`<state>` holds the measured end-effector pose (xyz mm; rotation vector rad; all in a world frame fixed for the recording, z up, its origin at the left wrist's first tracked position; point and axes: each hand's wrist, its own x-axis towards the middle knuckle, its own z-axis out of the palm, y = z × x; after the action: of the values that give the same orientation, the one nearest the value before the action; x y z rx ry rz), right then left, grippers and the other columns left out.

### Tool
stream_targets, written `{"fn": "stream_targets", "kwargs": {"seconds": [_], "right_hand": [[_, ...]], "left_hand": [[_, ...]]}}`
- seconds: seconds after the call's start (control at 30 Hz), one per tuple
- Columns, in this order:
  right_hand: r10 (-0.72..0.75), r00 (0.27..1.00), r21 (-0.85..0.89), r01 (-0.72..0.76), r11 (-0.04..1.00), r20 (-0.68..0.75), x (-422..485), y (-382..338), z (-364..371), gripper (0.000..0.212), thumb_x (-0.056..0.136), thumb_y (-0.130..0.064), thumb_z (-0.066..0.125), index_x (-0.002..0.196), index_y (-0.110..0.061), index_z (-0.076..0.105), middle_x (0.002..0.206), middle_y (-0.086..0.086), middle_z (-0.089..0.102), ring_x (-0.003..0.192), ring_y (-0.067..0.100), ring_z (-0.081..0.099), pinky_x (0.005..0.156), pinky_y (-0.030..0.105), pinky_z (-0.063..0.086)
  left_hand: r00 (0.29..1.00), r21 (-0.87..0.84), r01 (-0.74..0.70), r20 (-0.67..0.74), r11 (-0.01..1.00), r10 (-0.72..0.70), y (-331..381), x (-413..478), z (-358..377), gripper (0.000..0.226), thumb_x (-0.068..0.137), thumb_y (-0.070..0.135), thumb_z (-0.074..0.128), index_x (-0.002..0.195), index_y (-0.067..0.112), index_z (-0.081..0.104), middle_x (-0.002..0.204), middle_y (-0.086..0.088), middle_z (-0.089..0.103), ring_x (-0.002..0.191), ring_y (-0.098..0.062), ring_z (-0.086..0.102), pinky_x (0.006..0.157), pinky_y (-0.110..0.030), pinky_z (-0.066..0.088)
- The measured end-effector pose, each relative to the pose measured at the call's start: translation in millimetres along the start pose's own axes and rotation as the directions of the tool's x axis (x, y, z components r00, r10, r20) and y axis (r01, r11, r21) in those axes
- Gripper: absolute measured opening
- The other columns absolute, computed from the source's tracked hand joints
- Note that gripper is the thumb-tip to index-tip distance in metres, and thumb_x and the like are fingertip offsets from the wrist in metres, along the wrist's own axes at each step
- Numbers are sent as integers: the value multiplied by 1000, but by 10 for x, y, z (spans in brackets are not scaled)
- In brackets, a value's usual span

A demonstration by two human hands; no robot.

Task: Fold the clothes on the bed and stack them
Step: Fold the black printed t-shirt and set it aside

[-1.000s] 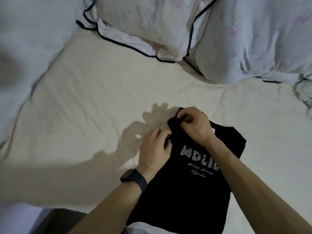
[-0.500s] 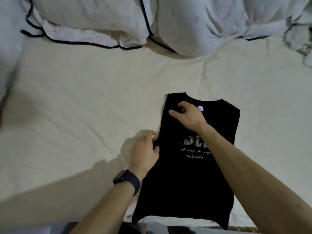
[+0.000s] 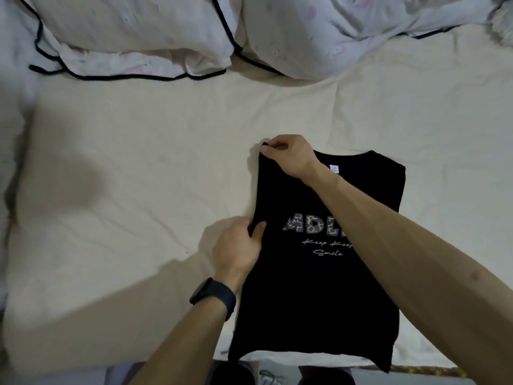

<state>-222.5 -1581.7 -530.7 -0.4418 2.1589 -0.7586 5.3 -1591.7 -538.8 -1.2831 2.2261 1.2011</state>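
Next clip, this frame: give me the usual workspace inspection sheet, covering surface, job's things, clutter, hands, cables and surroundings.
Surface: cream bed sheet, wrinkled, shadowed at the near left.
Job's things: one black T-shirt, print up, no sleeves showing, lying flat near the bed's front edge; no stack seen.
Clutter: nothing seen.
Hands: left hand pinches the shirt's left edge midway; right hand pinches its upper left corner; dark wristwatch on the left wrist.
Cables: nothing seen.
Surroundings: pale pillow with dark piping and rumpled bedding at the far side; strip below the bed too blurred to tell.
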Motion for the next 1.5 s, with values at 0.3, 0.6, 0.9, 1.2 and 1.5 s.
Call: {"fn": "stream_targets", "kwargs": {"seconds": [0.3, 0.6, 0.9, 1.2, 1.5], "right_hand": [[-44, 933, 83, 79, 993, -356, -890, 578, -129, 29, 97, -27, 59, 126, -24, 67, 116, -15, 68, 109, 1, 61, 99, 22, 47], [64, 873, -397, -284, 873, -484, -1650, 2084, -244, 68, 102, -56, 13, 162, -26, 1, 170, -1, -8, 156, 15, -12, 126, 54, 2], [155, 858, -261, -313, 913, -489, -2042, 2219, -238, 67, 100, -64, 19, 161, -36, 17, 170, 2, 10, 156, 23, 6, 124, 56, 8], [502, 824, 344, -406, 847, -264, -3322, 2719, -193, 33, 91, -39, 74, 112, -16, 63, 108, 3, 69, 100, 25, 66, 89, 43, 54], [473, 873, 561, -453, 693, 120, -3765, 3026, -175, 19, 91, -18, 75, 110, -19, 70, 89, -3, 79, 76, 16, 76, 59, 28, 58]], "left_hand": [[837, 403, -245, -372, 882, 403, 388, -32, 39, 57, 95, 45, 53, 141, 13, 48, 144, -14, 48, 130, -33, 46, 102, -48, 41], [878, 755, -392, 135, 526, 460, 357, 748, 303, 82, 93, 74, -4, 156, 25, -24, 166, -2, -24, 152, -25, -25, 122, -57, -8], [866, 626, -378, -22, 682, 500, 73, -81, 315, 73, 102, 61, 19, 163, 22, 5, 170, -6, 1, 156, -26, 5, 122, -53, 14], [969, -15, 6, -247, 1000, -10, -713, -1666, 783, 20, 91, 42, 67, 100, 29, 55, 88, 22, 53, 77, 0, 56, 65, -7, 39], [974, -248, 226, 64, 942, -217, -903, -2047, 741, 22, 102, 26, 58, 111, 9, 70, 94, -1, 73, 83, -16, 67, 55, -8, 42]]}}
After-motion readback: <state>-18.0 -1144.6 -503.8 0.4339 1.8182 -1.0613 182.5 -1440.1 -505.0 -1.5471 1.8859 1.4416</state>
